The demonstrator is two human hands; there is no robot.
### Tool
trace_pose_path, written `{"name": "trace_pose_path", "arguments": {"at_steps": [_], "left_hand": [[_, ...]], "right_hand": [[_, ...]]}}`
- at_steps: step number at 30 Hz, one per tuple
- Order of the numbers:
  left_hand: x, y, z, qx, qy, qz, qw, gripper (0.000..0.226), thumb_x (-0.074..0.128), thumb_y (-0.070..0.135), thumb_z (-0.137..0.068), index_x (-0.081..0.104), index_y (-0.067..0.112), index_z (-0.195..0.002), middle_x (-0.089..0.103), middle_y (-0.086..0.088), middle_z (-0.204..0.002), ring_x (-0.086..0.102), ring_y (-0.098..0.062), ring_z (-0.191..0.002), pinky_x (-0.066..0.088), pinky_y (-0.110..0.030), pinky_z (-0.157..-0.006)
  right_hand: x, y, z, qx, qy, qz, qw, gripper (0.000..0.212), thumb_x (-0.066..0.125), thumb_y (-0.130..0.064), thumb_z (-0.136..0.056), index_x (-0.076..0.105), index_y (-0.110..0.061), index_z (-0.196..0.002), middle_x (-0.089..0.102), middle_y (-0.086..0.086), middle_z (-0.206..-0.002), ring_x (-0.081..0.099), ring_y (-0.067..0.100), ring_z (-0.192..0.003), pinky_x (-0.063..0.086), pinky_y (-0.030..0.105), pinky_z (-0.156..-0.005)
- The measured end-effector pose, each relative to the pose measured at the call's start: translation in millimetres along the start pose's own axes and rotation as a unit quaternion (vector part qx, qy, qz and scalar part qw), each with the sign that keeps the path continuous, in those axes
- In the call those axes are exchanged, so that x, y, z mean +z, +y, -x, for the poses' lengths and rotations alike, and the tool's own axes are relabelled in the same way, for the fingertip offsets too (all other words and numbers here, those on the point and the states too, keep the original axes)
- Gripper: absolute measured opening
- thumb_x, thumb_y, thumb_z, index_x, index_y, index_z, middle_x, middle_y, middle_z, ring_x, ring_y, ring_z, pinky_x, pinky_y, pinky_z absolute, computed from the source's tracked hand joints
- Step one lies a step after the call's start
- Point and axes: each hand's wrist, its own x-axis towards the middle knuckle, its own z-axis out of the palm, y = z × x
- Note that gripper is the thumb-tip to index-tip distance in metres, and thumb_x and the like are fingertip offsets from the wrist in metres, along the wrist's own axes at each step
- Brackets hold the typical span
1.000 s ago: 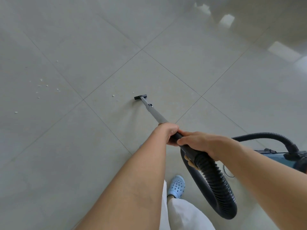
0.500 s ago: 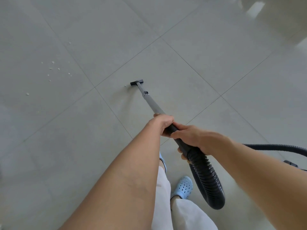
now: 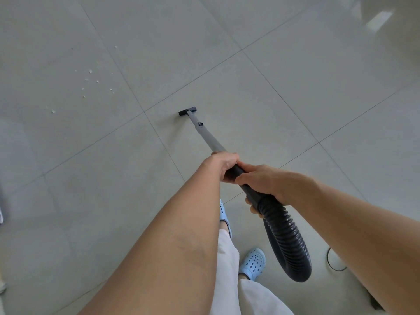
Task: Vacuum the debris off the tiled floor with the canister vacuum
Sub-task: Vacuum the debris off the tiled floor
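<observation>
Head view: both hands curl round one wand (image 3: 205, 136), left hand (image 3: 223, 164) ahead of right hand (image 3: 264, 183) by the hose (image 3: 286, 242). About nine white crumbs (image 3: 91, 80) lie on the floor (image 3: 295, 87) left of the nozzle (image 3: 187, 110); no writing is legible.

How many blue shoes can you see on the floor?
2. One blue shoe is in plain view beside the black hose. The other blue shoe is farther forward, mostly hidden behind the left arm, so only part shows.

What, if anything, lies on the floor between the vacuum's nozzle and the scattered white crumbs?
Nothing visible: only bare tile and grout lines separate the nozzle from the crumbs, which lie up and to its left.
</observation>
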Motion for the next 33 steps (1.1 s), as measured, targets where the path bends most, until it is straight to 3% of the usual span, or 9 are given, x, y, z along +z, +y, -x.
{"name": "trace_pose_path", "arguments": {"at_steps": [3, 8, 13, 20, 24, 29, 33], "left_hand": [[19, -22, 9, -0.001, 0.001, 0.025, 1.0, 0.045, 0.055, 0.007, -0.087, 0.051, -0.003, -0.131, 0.065, -0.016, -0.081, 0.062, -0.021, -0.038, 0.048, -0.026, -0.035], [42, -47, 30, -0.006, -0.016, 0.05, 0.999, 0.046, 0.056, 0.008, -0.086, 0.052, -0.003, -0.13, 0.066, -0.017, -0.083, 0.063, -0.021, -0.036, 0.051, -0.026, -0.038], [45, -56, 44, -0.005, -0.062, 0.089, 0.994, 0.011, 0.049, 0.006, -0.089, 0.057, 0.002, -0.096, 0.061, -0.01, -0.071, 0.06, -0.02, -0.039, 0.049, -0.023, -0.038], [20, -43, 21, 0.0, -0.043, 0.102, 0.994, 0.017, 0.047, 0.005, -0.089, 0.051, 0.005, -0.073, 0.058, -0.006, -0.051, 0.055, -0.019, -0.031, 0.046, -0.022, -0.036], [-10, -13, -7, 0.0, -0.027, 0.102, 0.994, 0.009, 0.05, 0.01, -0.09, 0.054, 0.002, -0.092, 0.058, -0.009, -0.065, 0.059, -0.02, -0.041, 0.047, -0.023, -0.037], [-64, 38, -50, 0.002, 0.009, 0.101, 0.995, 0.044, 0.053, 0.014, -0.088, 0.048, -0.001, -0.129, 0.061, -0.013, -0.081, 0.064, -0.022, -0.056, 0.049, -0.025, -0.037], [-115, 89, -88, -0.002, 0.02, 0.087, 0.996, 0.041, 0.051, 0.013, -0.091, 0.038, 0.003, -0.129, 0.06, -0.013, -0.086, 0.063, -0.023, -0.062, 0.054, -0.028, -0.044]], "right_hand": [[2, 24, 17, 0.011, -0.002, 0.018, 1.0, 0.044, 0.053, -0.02, -0.099, 0.045, -0.035, -0.14, 0.058, 0.015, -0.078, 0.06, 0.024, -0.053, 0.052, 0.028, -0.044], [3, 52, 41, 0.018, -0.007, 0.041, 0.999, 0.04, 0.055, -0.023, -0.098, 0.048, -0.03, -0.136, 0.059, 0.014, -0.077, 0.061, 0.025, -0.052, 0.057, 0.035, -0.056], [13, 52, 49, 0.013, 0.008, 0.112, 0.994, 0.041, 0.047, -0.014, -0.098, 0.044, -0.022, -0.139, 0.057, 0.017, -0.08, 0.061, 0.03, -0.061, 0.058, 0.045, -0.07], [25, 23, 29, -0.004, 0.025, 0.139, 0.99, 0.041, 0.044, -0.01, -0.1, 0.041, -0.022, -0.14, 0.053, 0.02, -0.092, 0.06, 0.037, -0.075, 0.059, 0.05, -0.08], [21, -16, 2, -0.012, 0.036, 0.142, 0.989, 0.042, 0.044, -0.011, -0.1, 0.041, -0.023, -0.14, 0.052, 0.016, -0.086, 0.06, 0.036, -0.076, 0.059, 0.051, -0.081], [17, -84, -48, -0.02, 0.054, 0.151, 0.987, 0.051, 0.043, -0.013, -0.098, 0.038, -0.035, -0.144, 0.053, 0.012, -0.086, 0.061, 0.033, -0.073, 0.06, 0.051, -0.076], [10, -144, -95, -0.044, 0.067, 0.156, 0.984, 0.059, 0.043, -0.016, -0.095, 0.034, -0.043, -0.147, 0.054, 0.007, -0.084, 0.062, 0.027, -0.071, 0.061, 0.048, -0.077]]}}
